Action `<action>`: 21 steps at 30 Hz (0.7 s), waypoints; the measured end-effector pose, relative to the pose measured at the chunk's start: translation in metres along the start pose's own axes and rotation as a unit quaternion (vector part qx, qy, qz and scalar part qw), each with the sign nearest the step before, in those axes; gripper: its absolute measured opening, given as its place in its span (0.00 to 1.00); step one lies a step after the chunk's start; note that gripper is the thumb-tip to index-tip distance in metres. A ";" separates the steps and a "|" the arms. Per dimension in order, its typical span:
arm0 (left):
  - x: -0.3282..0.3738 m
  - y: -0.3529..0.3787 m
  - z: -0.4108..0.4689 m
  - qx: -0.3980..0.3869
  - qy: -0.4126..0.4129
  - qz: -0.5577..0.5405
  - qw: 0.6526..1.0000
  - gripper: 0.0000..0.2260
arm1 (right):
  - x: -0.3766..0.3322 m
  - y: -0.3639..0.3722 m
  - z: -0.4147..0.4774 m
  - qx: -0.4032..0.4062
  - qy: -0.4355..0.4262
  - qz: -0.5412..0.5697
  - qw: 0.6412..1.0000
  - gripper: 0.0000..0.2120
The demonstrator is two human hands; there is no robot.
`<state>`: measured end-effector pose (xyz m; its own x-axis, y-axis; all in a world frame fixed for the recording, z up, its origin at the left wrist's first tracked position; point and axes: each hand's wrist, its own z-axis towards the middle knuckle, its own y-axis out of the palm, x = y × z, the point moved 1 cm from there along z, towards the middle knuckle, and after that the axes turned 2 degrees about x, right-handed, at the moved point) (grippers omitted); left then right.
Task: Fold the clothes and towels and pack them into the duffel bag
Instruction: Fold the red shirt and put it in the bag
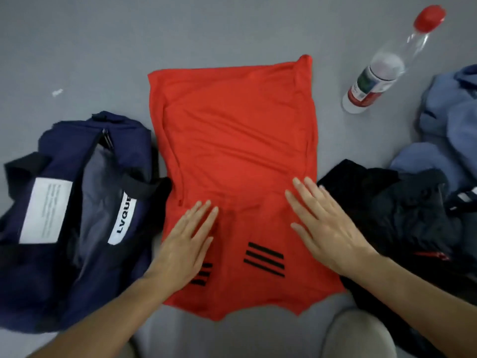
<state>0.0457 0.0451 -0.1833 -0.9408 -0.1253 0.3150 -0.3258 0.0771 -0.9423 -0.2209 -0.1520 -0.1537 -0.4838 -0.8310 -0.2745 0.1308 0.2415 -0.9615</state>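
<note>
A red shirt with black stripes lies flat on the grey floor, its sides folded in to a long rectangle. My left hand rests flat on its near left part, fingers straight. My right hand lies flat on its near right part, fingers spread. A navy duffel bag sits left of the shirt, unzipped, its grey lining showing. A heap of black clothes lies right of the shirt, with blue garments beyond it.
A clear plastic bottle with a red cap lies on the floor at the far right. A small white scrap lies at the far left. My knee shows at the bottom edge.
</note>
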 end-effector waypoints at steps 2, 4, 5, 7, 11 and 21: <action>0.004 0.018 -0.058 -0.019 -0.038 0.011 0.999 0.26 | -0.013 0.014 -0.048 -0.053 -0.067 -0.050 0.995 0.28; 0.004 0.028 -0.108 -0.060 -0.078 0.026 0.995 0.28 | -0.019 0.024 -0.087 -0.132 -0.100 -0.097 0.981 0.32; 0.005 0.030 -0.130 -0.078 -0.090 0.032 0.992 0.31 | -0.020 0.025 -0.101 -0.163 -0.104 -0.110 0.975 0.36; 0.007 0.028 -0.160 -0.124 -0.100 0.047 0.986 0.37 | -0.023 0.023 -0.118 -0.198 -0.101 -0.110 0.969 0.42; 0.011 0.029 -0.163 -0.156 -0.046 0.076 0.984 0.40 | -0.039 0.041 -0.126 -0.221 -0.097 -0.098 0.966 0.39; 0.026 0.038 -0.110 -0.062 -0.084 0.103 0.989 0.29 | -0.046 0.073 -0.123 -0.108 -0.101 -0.072 0.986 0.29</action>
<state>-0.0015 0.1535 -0.1986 -0.9630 -0.2556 0.0854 -0.1481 0.2370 -0.9601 -0.2955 -0.0341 -0.2099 -0.2994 -0.9419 -0.1520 -0.1255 0.1968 -0.9724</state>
